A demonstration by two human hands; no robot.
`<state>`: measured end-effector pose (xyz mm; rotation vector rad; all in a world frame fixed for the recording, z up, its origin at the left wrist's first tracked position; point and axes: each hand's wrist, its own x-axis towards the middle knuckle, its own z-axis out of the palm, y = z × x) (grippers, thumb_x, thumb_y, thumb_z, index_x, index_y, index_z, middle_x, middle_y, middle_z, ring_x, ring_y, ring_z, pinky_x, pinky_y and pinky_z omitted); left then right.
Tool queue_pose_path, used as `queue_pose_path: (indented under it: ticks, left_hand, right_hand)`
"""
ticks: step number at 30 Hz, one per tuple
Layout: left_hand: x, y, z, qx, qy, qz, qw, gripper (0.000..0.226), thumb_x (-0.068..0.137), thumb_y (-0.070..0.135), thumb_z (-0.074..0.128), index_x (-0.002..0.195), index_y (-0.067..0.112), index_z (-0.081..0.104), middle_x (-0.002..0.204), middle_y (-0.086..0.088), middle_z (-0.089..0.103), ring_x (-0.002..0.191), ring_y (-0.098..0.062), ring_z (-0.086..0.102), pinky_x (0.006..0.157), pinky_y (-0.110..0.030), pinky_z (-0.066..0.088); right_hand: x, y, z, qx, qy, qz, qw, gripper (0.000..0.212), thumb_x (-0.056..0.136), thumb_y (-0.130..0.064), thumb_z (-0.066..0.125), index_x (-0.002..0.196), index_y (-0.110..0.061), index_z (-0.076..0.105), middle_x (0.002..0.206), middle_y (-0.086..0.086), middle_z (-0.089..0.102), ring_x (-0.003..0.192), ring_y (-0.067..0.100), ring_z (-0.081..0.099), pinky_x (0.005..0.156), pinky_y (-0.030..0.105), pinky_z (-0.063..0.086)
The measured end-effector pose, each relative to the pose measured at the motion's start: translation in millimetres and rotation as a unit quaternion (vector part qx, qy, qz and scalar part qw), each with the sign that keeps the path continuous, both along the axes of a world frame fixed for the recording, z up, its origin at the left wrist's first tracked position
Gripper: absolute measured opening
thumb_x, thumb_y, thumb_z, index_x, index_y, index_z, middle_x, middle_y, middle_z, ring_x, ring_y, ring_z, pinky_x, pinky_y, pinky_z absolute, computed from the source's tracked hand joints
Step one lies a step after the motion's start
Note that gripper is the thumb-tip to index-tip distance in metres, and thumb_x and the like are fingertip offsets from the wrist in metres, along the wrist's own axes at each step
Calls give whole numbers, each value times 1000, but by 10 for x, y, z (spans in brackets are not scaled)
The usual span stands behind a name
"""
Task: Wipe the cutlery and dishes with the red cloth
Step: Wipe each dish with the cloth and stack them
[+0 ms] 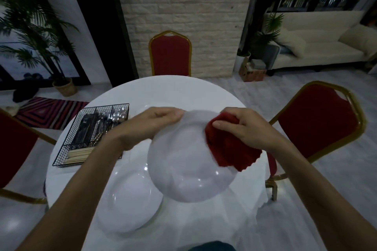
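Note:
A white plate (183,165) is held tilted above the round white table (234,220). My left hand (151,124) grips its far left rim. My right hand (244,128) holds the red cloth (228,149) bunched against the plate's right rim, with the cloth draping over the edge. A second white plate (130,201) lies flat on the table below and to the left. Another plate (149,108) shows partly behind my left hand.
A black wire caddy (81,149) with spoons, forks and chopsticks stands at the table's left. Red chairs with gold frames stand at the far side (170,55), at the right (318,120) and at the left (14,149). A striped rug lies on the floor at the left.

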<state>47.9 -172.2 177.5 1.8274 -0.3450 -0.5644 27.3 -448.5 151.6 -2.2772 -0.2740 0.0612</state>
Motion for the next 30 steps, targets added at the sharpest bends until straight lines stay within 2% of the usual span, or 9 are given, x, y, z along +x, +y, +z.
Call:
queue_pose_path:
  ticks: [2,6,9,11,15,20,24,27,30]
  left_hand:
    - [-49,-187,-46,46,-36,-47,997,33,101,46,50,111,27,76,109,7,77,104,-10,71,87,-30,56]
    - [-61,-315,-266,30,-148,5,989,41,107,43,44,96,10,66,97,-14,68,87,-14,62,90,-52,51]
    - [-32,-233,-246,-37,-144,55,987,39,106,35,48,96,1,65,86,-7,66,83,-10,59,80,-35,51]
    - [-21,-134,-183,-71,-123,119,983,36,105,32,49,92,4,69,86,4,67,82,-9,60,77,-28,50]
    - [61,38,-69,-139,-100,286,943,31,104,35,52,88,29,78,97,10,78,98,-15,72,91,-38,56]
    - [73,-23,-126,-206,-103,405,885,35,106,39,49,85,34,77,97,11,77,103,-13,70,100,-42,55]
    - [73,145,-248,-202,5,359,911,27,104,45,50,118,33,70,117,18,73,112,-5,68,104,-39,50]
    - [79,375,-153,-132,63,224,963,28,98,47,55,117,33,70,112,17,76,105,-5,72,93,-34,54]
    - [83,410,-77,-88,73,140,984,42,81,51,65,117,30,71,115,11,76,105,-9,72,85,-29,56]
  right_hand:
    - [52,102,66,-59,-14,45,997,20,93,-51,66,99,-33,72,93,-16,72,90,2,64,74,18,49]
    - [130,203,145,-39,-59,37,997,19,91,-51,69,98,-34,73,91,-19,72,89,0,64,74,15,49]
    - [155,253,147,27,-61,14,998,15,91,-49,70,92,-34,73,85,-17,73,84,1,67,73,19,51]
    - [175,283,119,74,-73,-27,994,14,91,-48,71,90,-34,73,84,-16,73,83,3,68,75,23,53]
    - [192,338,-89,194,-76,-153,966,17,94,-49,68,97,-34,74,92,-16,75,90,4,69,84,36,58]
    - [115,579,-337,346,-12,-256,903,20,98,-47,63,93,-32,74,87,-20,75,81,-4,70,65,18,55]
    - [161,521,-385,304,23,-244,920,21,96,-46,65,92,-28,75,86,-13,77,85,7,72,70,27,58]
    - [227,411,-271,242,21,-191,951,19,94,-44,68,92,-27,77,87,-8,78,90,14,73,77,34,59]
    - [256,413,-48,131,8,-81,988,17,92,-47,70,93,-31,76,88,-10,77,87,9,72,80,34,57]
